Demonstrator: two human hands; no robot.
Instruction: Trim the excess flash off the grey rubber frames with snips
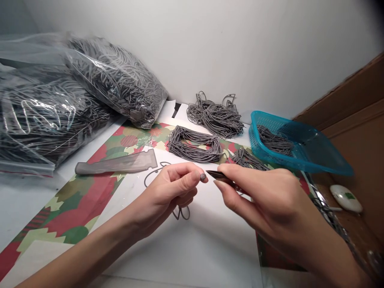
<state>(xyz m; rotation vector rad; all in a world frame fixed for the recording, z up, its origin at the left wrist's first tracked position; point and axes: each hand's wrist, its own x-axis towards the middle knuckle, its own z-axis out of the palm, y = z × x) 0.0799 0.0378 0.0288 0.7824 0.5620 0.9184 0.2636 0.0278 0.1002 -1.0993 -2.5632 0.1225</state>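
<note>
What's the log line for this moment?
Left hand: pinches small gray piece | Right hand: holds pointed dark tool | Nearby: gray cord bundle, blue plastic basket

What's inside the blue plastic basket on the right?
The blue plastic basket holds a bundle of thin grey cords; its floor beneath them is covered, so whatever lies underneath cannot be seen.

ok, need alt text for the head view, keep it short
Two bare hands meet over a white patterned sheet: the left hand pinches a small gray piece, and the right hand points a pointed dark tool at it. Gray cord bundles lie beyond, near a blue plastic basket and bulging zip bags.
</note>
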